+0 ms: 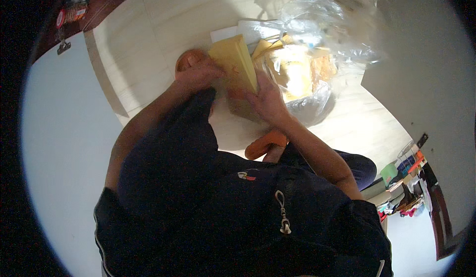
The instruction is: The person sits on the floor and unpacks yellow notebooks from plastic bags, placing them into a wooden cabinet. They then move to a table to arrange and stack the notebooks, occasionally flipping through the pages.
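Between my hands stands a thick yellow stack (230,59), block-shaped with flat sides; it may be paper or envelopes. My left hand (201,73) is at its left edge, slightly blurred, with the fingertips partly hidden. My right hand (270,98) grips its lower right side, fingers along the edge. Just right of the stack, a clear plastic bag (317,108) lies opened around more yellow paper-like pieces (292,73), brightly lit. Behind my left hand is a rounded orange-brown thing (191,59), partly covered.
I sit on a pale tiled floor (163,24). Crumpled clear plastic (317,19) spreads at the far right, by a grey panel (421,54). An orange slipper (265,145) is under my foot. White sheets (225,34) lie behind the stack. Assorted items (406,178) crowd a shelf at right.
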Demonstrator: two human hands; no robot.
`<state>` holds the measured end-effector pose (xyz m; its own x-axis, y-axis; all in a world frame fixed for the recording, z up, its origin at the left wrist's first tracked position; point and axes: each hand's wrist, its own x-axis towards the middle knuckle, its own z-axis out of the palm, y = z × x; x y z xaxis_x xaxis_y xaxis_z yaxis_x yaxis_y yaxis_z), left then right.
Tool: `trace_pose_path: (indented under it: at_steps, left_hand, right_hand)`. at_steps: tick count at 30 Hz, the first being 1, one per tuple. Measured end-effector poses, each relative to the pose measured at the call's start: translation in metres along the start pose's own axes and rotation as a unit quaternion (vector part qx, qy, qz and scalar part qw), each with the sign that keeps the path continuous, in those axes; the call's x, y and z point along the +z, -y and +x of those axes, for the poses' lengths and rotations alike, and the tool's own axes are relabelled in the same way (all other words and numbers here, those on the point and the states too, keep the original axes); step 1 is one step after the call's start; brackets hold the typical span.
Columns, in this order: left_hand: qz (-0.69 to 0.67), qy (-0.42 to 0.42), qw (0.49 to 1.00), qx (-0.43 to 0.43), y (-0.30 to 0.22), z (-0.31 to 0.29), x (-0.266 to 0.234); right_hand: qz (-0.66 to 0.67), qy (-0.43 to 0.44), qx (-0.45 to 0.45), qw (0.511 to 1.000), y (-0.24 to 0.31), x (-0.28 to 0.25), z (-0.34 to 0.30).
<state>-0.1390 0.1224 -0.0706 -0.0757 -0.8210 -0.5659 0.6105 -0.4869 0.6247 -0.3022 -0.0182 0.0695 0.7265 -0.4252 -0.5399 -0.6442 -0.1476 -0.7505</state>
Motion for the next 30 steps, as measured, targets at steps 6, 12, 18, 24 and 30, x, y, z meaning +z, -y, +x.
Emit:
trace_pose_path:
  at_steps: [6,12,18,24,30]
  left_hand:
    - [-0.423,-0.109,0.9,-0.017,-0.134,-0.005,0.073]
    - [-0.281,-0.212,0.925,0.146,-0.166,0.019,0.036]
    - [-0.302,-0.192,0.917,0.176,-0.166,0.03,0.033]
    - [-0.386,-0.235,0.881,0.138,-0.166,0.029,0.055]
    - [-0.354,-0.227,0.886,0.194,-0.149,0.033,0.042]
  right_hand:
    - [0.225,0.015,0.091,0.97,0.02,-0.027,0.027]
    - [0.132,-0.008,-0.064,0.989,0.092,-0.041,0.047]
    - [0.214,0.037,-0.154,0.964,0.094,-0.05,0.029]
    - [0.174,-0.097,-0.215,0.956,0.062,-0.021,0.029]
    - [0.26,-0.162,-0.018,0.952,0.05,-0.019,0.029]
